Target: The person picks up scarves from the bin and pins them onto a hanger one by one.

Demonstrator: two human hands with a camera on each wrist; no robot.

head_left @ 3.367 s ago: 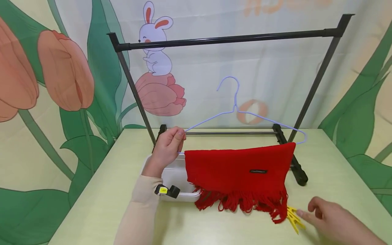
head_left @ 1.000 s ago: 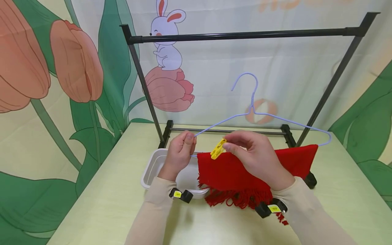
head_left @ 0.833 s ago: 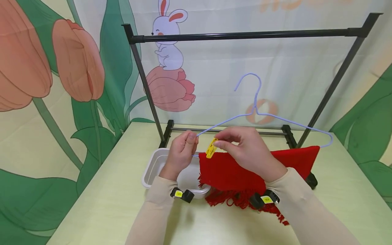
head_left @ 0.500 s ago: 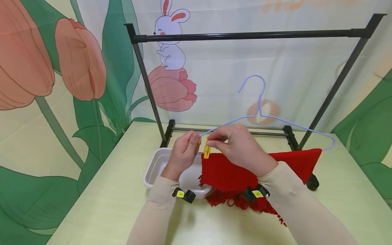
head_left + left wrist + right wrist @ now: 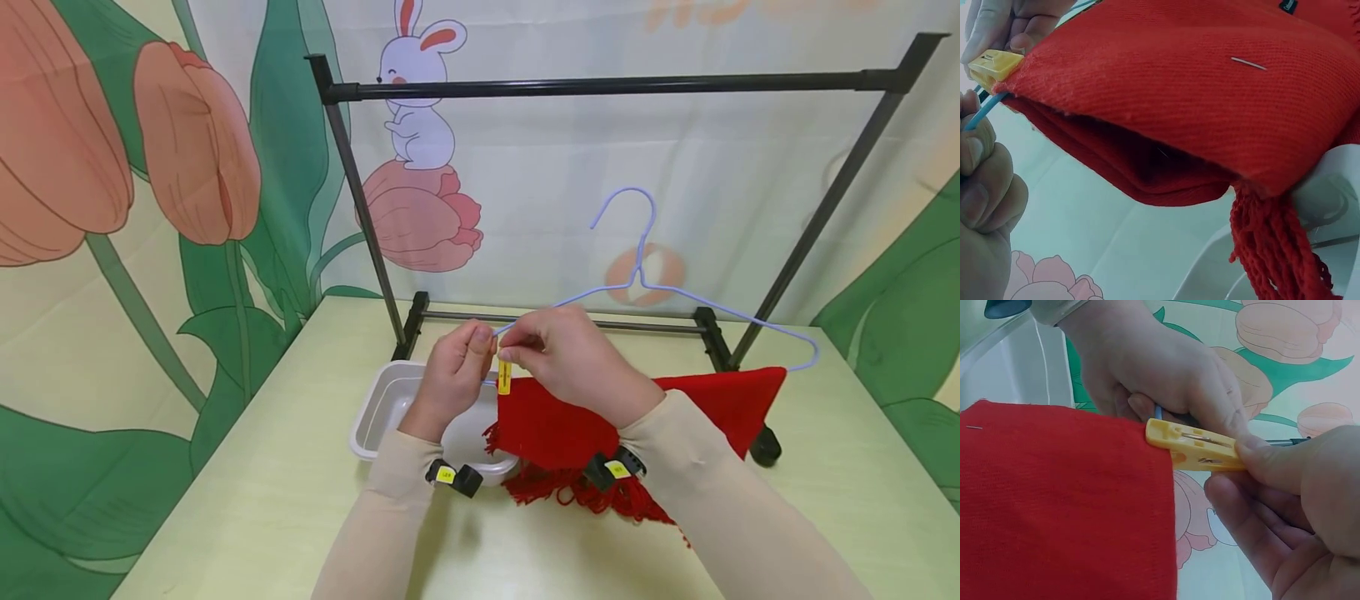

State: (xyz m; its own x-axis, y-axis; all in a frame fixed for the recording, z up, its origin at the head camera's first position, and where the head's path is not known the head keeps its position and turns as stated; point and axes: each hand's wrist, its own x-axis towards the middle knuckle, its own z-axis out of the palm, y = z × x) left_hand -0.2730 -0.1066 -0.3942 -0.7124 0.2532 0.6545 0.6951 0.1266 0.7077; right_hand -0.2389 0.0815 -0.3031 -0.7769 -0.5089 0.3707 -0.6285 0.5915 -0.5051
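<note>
Clothespin, yellow (image 5: 505, 377), one: slightly left of and below the centre of the head view, upright, its lower end on the upper left corner of the red cloth. Right hand (image 5: 573, 358), near the centre: thumb and forefinger pinch the clothespin's handle end; the right wrist view shows the nose lapping over the cloth's corner. Left hand (image 5: 452, 372), just left of it: fingers curled round the end of the hanger, thumb uppermost. Hanger, pale blue-violet wire (image 5: 640, 268): hook standing free right of centre, bare looped end at the right, lower wire entering the fold of the cloth. Cloth, red, fringed (image 5: 555, 433): folded over the hanger, lower centre to right, partly behind the right hand and forearm; a dark label (image 5: 1288, 6) shows at the upper right of the left wrist view. Basin, white (image 5: 375, 412): on the table, left of centre, partly behind the left hand and cloth. Rack, black (image 5: 607, 85): behind, crossbar along the upper part. Table, pale (image 5: 247, 475): across the lower part. Backdrop (image 5: 525, 183), printed with tulips and a rabbit: behind all. Wrist devices, black with yellow tags (image 5: 453, 477): one on each sleeved forearm, lower centre.
</note>
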